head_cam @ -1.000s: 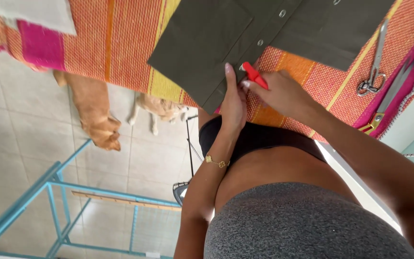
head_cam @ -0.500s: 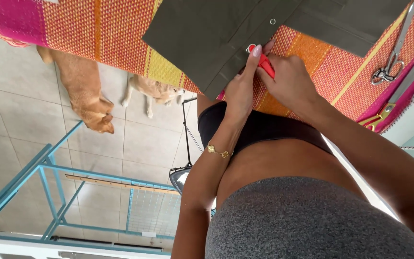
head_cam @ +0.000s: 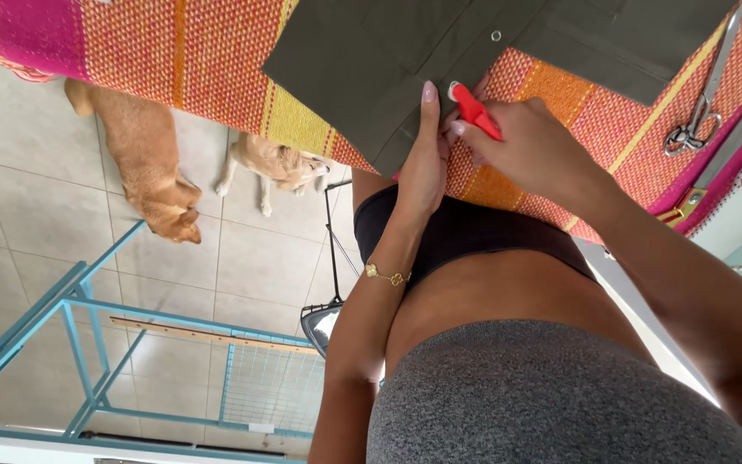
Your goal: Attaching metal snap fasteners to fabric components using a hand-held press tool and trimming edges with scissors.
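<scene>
At 12 o'clock in the head view, dark olive garment (head_cam: 405,60) lies flat on the table under a striped orange-pink woven cloth (head_cam: 173,60), lower edge hanging toward the body. Left hand (head_cam: 427,159) lies flat, fingers extended, pinning the garment edge, fingertips up near a metal snap (head_cam: 495,36). Right hand (head_cam: 521,146) sits at 1 o'clock, closed around a small red tool (head_cam: 477,112), tip touching the fabric just beside the left fingertips; can't tell the tool type, looks like a seam ripper or snips. Fabric reads as light, soft, limp, probably shifts and bunches easily, so best held flat close to the working spot, at the edge near the snaps. Red tool looks light and stiff with a slim handle, suits a pinch grip. Metal scissors (head_cam: 702,103) lie at 2 o'clock, a larger pair (head_cam: 714,176) just below, both well apart from the hands. Two tan dogs (head_cam: 148,163) rest on the tiled floor at 9 o'clock, blue metal frame (head_cam: 88,344) at 7 o'clock.
</scene>
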